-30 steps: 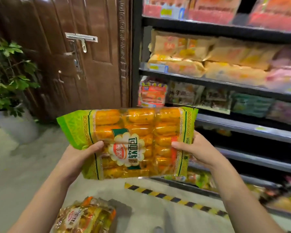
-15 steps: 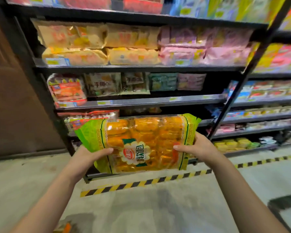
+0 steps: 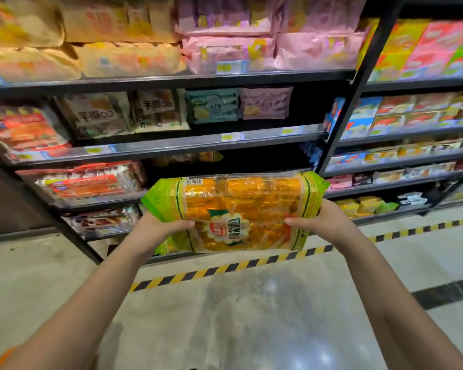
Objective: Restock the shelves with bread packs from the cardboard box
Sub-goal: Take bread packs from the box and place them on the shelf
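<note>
Both left hand (image 3: 159, 228) and right hand (image 3: 324, 222) grip the bread pack (image 3: 238, 200), shelves (image 3: 171, 147) now nearer.

Arms are stretched forward; the bread pack (image 3: 238, 198) is gripped at nine o'clock by the left hand (image 3: 159, 228), at three o'clock by the right hand (image 3: 324, 222).

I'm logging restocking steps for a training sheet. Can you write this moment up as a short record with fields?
item: green-and-orange bread pack, held level, label toward the camera
left hand: grips the pack's left end, thumb on top
right hand: grips the pack's right end, thumb on top
position: in the air before the shelves, not yet on one
behind pack: dark gap beside the red-and-white packs
floor: yellow-and-black striped tape along the shelf base
cardboard box: not in view
</note>
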### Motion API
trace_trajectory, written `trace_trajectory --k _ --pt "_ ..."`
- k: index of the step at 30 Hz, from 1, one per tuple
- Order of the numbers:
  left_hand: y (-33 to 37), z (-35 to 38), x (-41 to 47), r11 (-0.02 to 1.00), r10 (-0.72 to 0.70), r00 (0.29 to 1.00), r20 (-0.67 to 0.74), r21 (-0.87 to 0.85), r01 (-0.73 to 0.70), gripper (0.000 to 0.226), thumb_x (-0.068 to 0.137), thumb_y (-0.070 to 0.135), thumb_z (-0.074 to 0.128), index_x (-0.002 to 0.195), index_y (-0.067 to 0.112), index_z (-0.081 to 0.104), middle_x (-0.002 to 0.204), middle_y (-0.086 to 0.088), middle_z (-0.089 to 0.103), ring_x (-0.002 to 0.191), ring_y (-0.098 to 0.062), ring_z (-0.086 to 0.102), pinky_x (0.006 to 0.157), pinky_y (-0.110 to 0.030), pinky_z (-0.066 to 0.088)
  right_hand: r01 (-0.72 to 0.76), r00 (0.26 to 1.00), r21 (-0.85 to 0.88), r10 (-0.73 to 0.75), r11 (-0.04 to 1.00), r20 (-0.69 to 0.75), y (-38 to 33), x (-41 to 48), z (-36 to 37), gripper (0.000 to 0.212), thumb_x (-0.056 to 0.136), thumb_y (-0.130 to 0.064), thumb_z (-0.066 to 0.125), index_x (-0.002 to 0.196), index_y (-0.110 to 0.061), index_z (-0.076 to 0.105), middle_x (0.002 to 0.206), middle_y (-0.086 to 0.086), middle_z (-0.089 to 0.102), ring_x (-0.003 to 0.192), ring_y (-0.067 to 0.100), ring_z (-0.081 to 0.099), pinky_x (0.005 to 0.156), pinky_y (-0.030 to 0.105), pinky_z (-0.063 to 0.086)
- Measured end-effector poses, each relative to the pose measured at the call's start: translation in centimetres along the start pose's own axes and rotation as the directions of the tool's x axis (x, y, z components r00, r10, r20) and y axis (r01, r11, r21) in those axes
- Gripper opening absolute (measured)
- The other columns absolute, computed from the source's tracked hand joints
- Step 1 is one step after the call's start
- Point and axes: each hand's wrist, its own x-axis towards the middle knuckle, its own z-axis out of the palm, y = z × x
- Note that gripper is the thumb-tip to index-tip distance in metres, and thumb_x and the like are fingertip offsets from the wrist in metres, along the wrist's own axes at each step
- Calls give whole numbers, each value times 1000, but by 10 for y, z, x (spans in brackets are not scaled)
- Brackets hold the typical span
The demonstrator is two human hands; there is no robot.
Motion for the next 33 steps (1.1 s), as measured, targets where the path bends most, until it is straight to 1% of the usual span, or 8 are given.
trace_trajectory --k 10,13,17,20,23,28,30,33 --pt "-29 27 115 998 -59 996 -71 -39 56 38 80 10 85 112 25 71 110 1 78 108 -19 71 95 -41 55 26 999 -45 -24 999 42 27 106 -2 28 86 -31 82 113 -29 74 102 -18 75 87 -11 68 73 19 51" --pt "-45 33 150 995 -89 990 -106 -49 84 42 79 13 86 117 24 70 111 1 77 109 -19 70 100 -48 54 -6 999 -56 8 998 36 38 146 1 31 85 -36 82 114 -33 73 104 -17 76 91 -8 69 78 25 55" --pt "-69 50 193 989 -150 975 -167 -20 148 42 77 14 88 115 22 72 107 0 77 106 -23 70 99 -48 53 -53 997 -60 57 997 55 58 198 11 23 86 -25 82 107 -28 72 97 -15 75 85 -8 68 68 15 48" --pt "-92 64 221 979 -201 958 -205 -2 205 44 73 23 91 113 28 72 105 3 77 104 -21 71 98 -48 54 -106 994 -70 108 992 30 83 235 22 20 82 -27 85 100 -25 76 93 -9 76 90 7 70 73 28 52" --pt "-122 82 251 970 -236 928 -287 -11 244 45 76 19 90 116 21 71 106 0 76 103 -21 70 92 -39 55 -115 991 -72 120 991 60 118 273 34 14 81 -30 86 93 -30 79 91 -6 79 91 14 73 84 42 59" --pt "-183 120 301 978 -202 905 -374 -22 209 43 82 6 83 119 21 68 107 7 74 93 3 68 84 -20 54 -106 994 -52 108 993 31 194 335 65 24 81 -23 86 102 -29 75 97 -7 76 95 16 70 88 42 56" --pt "-206 137 317 977 -211 889 -407 -53 207 45 83 3 80 121 23 65 106 12 73 85 14 66 76 -7 51 -100 995 -36 100 994 12 223 354 78 26 81 -23 87 101 -32 72 92 -11 73 88 11 68 83 37 53" --pt "-237 155 336 977 -210 851 -480 -75 199 38 87 1 75 119 20 65 101 6 72 82 9 67 68 -4 48 -82 997 27 82 996 3 261 375 93 34 81 -19 86 98 -39 64 90 -21 67 80 -10 61 72 19 48"
